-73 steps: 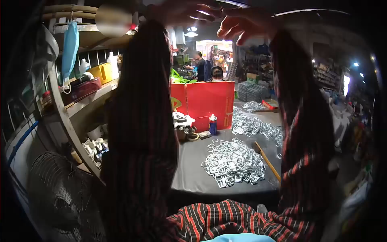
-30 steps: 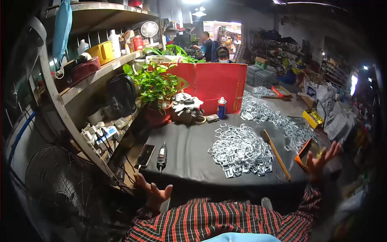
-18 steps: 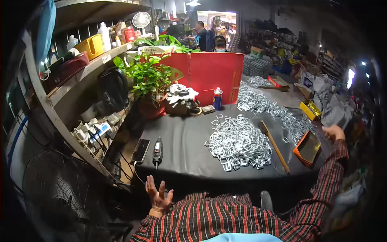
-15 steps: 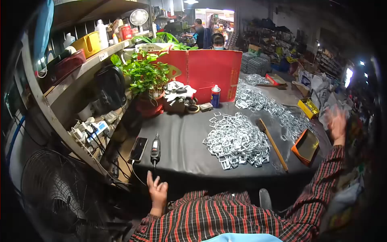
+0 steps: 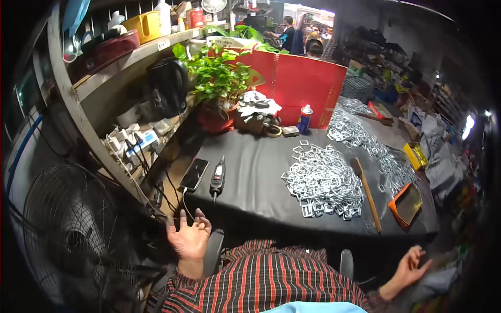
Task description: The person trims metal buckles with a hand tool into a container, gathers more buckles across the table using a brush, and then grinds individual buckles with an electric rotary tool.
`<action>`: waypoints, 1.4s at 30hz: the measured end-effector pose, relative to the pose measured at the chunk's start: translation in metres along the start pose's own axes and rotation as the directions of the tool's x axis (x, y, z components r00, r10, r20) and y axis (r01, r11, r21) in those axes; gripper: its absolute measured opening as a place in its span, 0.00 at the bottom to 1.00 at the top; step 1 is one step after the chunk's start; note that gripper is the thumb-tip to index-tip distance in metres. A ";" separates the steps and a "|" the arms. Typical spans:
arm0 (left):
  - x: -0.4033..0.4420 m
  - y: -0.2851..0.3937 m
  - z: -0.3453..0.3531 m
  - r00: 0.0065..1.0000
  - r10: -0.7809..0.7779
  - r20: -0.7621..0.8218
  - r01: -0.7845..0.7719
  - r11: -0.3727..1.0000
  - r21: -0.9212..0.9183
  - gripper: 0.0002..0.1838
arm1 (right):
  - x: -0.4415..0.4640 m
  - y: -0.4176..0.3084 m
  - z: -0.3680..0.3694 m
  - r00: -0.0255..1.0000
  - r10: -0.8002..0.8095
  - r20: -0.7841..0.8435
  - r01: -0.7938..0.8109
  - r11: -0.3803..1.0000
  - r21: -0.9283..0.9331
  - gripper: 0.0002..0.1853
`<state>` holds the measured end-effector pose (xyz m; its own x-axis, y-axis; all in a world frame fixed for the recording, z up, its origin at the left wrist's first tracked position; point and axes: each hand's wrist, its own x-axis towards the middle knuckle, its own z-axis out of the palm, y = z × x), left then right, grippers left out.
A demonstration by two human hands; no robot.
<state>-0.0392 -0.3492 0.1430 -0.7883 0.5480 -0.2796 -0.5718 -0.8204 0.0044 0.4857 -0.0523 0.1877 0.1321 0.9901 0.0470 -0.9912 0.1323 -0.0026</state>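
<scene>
My left hand [image 5: 190,237] is raised palm up below the table's front edge, fingers spread, holding nothing. Nearest to it on the black-covered table [image 5: 250,172] lie a phone [image 5: 194,173] with a white cable and a black rotary tool [image 5: 217,178]. At the lower right, past the table's edge, my right hand [image 5: 409,269] has its fingers apart and is empty. A heap of metal buckles [image 5: 326,182] sits on the table, with a wooden-handled brush [image 5: 368,197] beside it. An orange box [image 5: 405,205] stands near the right corner.
Behind the heap are a spray can [image 5: 305,119], a red cardboard panel [image 5: 308,86] and more buckles [image 5: 365,136]. A potted plant [image 5: 214,78] and shelf [image 5: 125,62] stand left. A fan [image 5: 75,229] is at lower left. Two people are beyond the panel.
Both hands came down from overhead and apart. Since the latest earlier frame, my right hand has dropped from beside the table to the lower right, and my left hand's fingers have spread. The view has shifted.
</scene>
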 end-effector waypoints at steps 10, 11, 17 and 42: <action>-0.035 0.011 0.028 0.981 -0.029 0.189 0.064 0.982 -0.177 0.32 | -0.091 0.044 0.097 0.944 0.127 0.305 -0.145 0.989 0.037 0.16; -0.039 0.014 0.029 0.985 -0.015 0.172 0.047 0.981 -0.186 0.32 | -0.092 0.050 0.100 0.933 0.130 0.337 -0.160 0.985 0.062 0.19; -0.042 0.023 0.026 0.990 0.016 0.137 0.013 0.979 -0.204 0.30 | -0.076 0.050 0.094 0.924 0.233 0.303 -0.267 0.961 0.077 0.18; -0.099 0.042 -0.010 0.962 0.271 0.022 -0.250 0.915 -0.316 0.34 | 0.051 0.175 0.058 0.585 0.754 0.299 -0.765 0.635 -0.107 0.19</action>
<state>0.0174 -0.4398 0.1610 -0.9185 0.3088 -0.2469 -0.2540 -0.9395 -0.2298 0.3187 0.0190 0.2481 -0.6730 0.6649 0.3240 -0.7297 -0.6684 -0.1440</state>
